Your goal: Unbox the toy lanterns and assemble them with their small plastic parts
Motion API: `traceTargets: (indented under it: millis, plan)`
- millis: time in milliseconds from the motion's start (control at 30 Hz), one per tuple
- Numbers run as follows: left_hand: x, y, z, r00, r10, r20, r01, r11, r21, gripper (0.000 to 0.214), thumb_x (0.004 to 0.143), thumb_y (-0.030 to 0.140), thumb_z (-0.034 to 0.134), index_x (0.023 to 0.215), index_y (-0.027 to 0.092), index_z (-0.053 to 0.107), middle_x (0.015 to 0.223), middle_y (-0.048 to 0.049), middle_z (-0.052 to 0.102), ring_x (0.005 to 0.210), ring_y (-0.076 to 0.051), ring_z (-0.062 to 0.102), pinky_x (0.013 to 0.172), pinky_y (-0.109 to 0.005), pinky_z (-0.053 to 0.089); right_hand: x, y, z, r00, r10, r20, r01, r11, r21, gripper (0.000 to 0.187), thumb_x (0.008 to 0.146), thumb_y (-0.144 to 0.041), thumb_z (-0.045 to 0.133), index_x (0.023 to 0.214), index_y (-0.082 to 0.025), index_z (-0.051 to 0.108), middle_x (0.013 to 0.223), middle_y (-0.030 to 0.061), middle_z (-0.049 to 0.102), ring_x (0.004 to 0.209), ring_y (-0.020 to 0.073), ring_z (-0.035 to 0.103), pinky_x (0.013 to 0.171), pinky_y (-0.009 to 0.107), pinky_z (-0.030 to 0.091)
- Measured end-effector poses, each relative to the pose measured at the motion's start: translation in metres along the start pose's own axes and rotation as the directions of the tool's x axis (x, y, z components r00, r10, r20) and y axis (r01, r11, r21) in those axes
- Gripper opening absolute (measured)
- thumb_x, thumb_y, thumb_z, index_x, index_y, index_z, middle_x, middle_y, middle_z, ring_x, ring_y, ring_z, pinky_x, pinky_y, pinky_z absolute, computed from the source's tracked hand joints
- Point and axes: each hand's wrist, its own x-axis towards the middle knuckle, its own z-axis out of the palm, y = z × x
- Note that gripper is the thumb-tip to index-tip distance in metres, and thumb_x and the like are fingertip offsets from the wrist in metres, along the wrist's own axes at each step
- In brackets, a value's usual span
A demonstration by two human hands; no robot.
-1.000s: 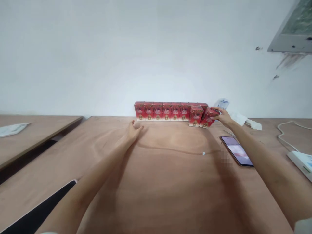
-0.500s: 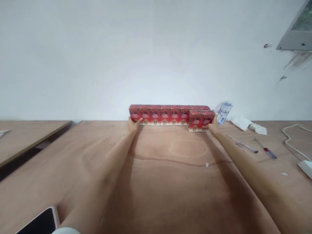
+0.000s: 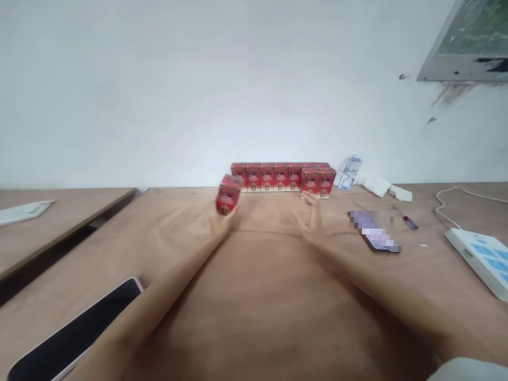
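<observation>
A row of several small red boxes (image 3: 278,176) stands against the white wall at the far edge of the wooden table (image 3: 262,296). My left hand (image 3: 222,221) is closed on one red box (image 3: 228,194), lifted clear of the row's left end and tilted. My right hand (image 3: 311,214) is blurred by motion in front of the row's right end, fingers stretched out and holding nothing. Two boxes (image 3: 318,182) stand slightly forward of the row at its right end.
A clear plastic bottle (image 3: 348,172) and crumpled white cloth (image 3: 383,187) lie to the right of the boxes. A phone (image 3: 375,233), small tools (image 3: 408,222), a white cable and white device (image 3: 478,259) are at right. A dark tablet (image 3: 71,333) lies near left. A second table (image 3: 51,222) stands left.
My left hand took the leftmost red box and lifted it away from the row. My right hand left the right end and moved toward the middle.
</observation>
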Motion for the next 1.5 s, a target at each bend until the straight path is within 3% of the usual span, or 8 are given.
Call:
traceTargets:
  millis: [200,333,467,733,967,1167,1333,1500]
  plan:
    - [-0.082,0.043,-0.051,0.858,0.396,0.326,-0.411,0.911,-0.023,0.066,0.061,0.044,0.074,0.119,0.019,0.052,0.118,-0.011,0.06,0.111,-0.028,0.056,0.099,-0.044,0.044,-0.062,-0.068,0.005,0.968,-0.013,0.252,-0.034,0.982,0.185,0.053,0.086,-0.036,0.051,0.135,-0.023,0.035,0.14,0.012,0.041,0.133,0.0235,0.035,0.108,0.047,0.032]
    - [-0.1,0.051,-0.063,0.704,0.572,0.42,-0.646,0.762,0.046,0.065,0.073,0.041,0.065,0.13,0.018,0.043,0.123,-0.0149,0.056,0.114,-0.028,0.053,0.097,-0.045,0.044,-0.075,-0.075,-0.003,0.963,0.051,0.264,-0.11,0.971,0.213,0.045,0.086,-0.039,0.051,0.127,-0.022,0.047,0.123,0.011,0.058,0.116,0.0233,0.054,0.099,0.043,0.044]
    - [-0.1,0.049,-0.06,0.639,0.609,0.47,-0.716,0.694,0.074,0.064,0.076,0.04,0.062,0.132,0.018,0.042,0.126,-0.0154,0.054,0.117,-0.029,0.05,0.098,-0.045,0.043,-0.077,-0.069,-0.009,0.963,0.063,0.262,-0.109,0.981,0.163,0.05,0.081,-0.04,0.058,0.126,-0.021,0.048,0.117,0.0107,0.063,0.105,0.0235,0.062,0.092,0.041,0.05]
    - [-0.097,0.049,-0.058,0.665,0.566,0.487,-0.679,0.73,0.08,0.057,0.073,0.043,0.064,0.122,0.018,0.05,0.121,-0.0147,0.058,0.114,-0.029,0.054,0.097,-0.046,0.044,-0.077,-0.065,-0.009,0.929,0.007,0.369,-0.017,1.0,0.024,0.042,0.091,-0.029,0.036,0.133,-0.023,0.039,0.124,0.0083,0.058,0.109,0.0212,0.06,0.094,0.038,0.048]
    - [-0.096,0.051,-0.057,0.683,0.589,0.431,-0.678,0.731,0.075,0.057,0.071,0.04,0.066,0.121,0.017,0.049,0.118,-0.0142,0.059,0.11,-0.028,0.056,0.096,-0.044,0.045,-0.076,-0.058,-0.005,0.99,0.096,0.101,-0.094,0.995,-0.025,0.039,0.091,-0.024,0.03,0.127,-0.024,0.045,0.109,0.0101,0.06,0.099,0.0203,0.062,0.085,0.036,0.051]
    - [-0.095,0.049,-0.056,0.714,0.572,0.403,-0.65,0.756,0.078,0.056,0.072,0.039,0.065,0.121,0.02,0.046,0.117,-0.0119,0.059,0.109,-0.027,0.056,0.095,-0.044,0.047,-0.075,-0.063,-0.007,0.993,-0.028,0.118,0.03,0.999,-0.021,0.024,0.086,-0.021,0.041,0.094,-0.022,0.064,0.12,0.0102,0.042,0.116,0.0222,0.048,0.099,0.04,0.042]
    - [-0.096,0.049,-0.056,0.692,0.595,0.41,-0.68,0.727,0.094,0.055,0.072,0.041,0.065,0.119,0.018,0.048,0.116,-0.0133,0.059,0.11,-0.027,0.056,0.096,-0.042,0.047,-0.072,-0.064,-0.007,0.994,0.082,0.067,-0.085,0.995,0.044,0.022,0.082,-0.03,0.053,0.063,-0.019,0.056,0.106,0.01,0.046,0.103,0.0224,0.052,0.093,0.04,0.044]
    - [-0.097,0.05,-0.055,0.66,0.625,0.418,-0.726,0.673,0.141,0.053,0.075,0.043,0.063,0.118,0.016,0.049,0.116,-0.0146,0.06,0.109,-0.027,0.057,0.093,-0.041,0.048,-0.072,-0.054,0.001,0.945,0.291,0.147,-0.312,0.939,0.147,0.013,0.072,-0.033,0.062,0.076,-0.021,0.066,0.107,0.0083,0.047,0.108,0.0246,0.049,0.097,0.041,0.039]
